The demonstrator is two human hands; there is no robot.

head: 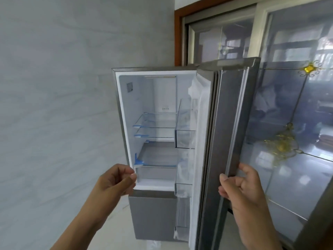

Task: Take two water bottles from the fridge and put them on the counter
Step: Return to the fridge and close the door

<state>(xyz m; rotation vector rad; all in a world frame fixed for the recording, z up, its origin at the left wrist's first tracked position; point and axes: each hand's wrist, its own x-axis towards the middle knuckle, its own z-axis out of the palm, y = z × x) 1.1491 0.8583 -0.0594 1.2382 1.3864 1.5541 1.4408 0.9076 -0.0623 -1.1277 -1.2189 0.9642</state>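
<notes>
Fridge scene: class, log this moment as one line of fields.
fridge door: open | right hand: gripping door edge | left hand: empty, near compartment edge | glass shelves: bare | water bottles: none visible

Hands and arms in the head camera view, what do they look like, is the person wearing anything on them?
Both are bare. The left hand and its forearm show no sleeve, glove, watch or ring as far as the frame reaches. The right hand likewise has no glove or ring, and its wrist is bare with no watch or bracelet. The nails are short and unpainted. No marks or tattoos are visible.
</notes>
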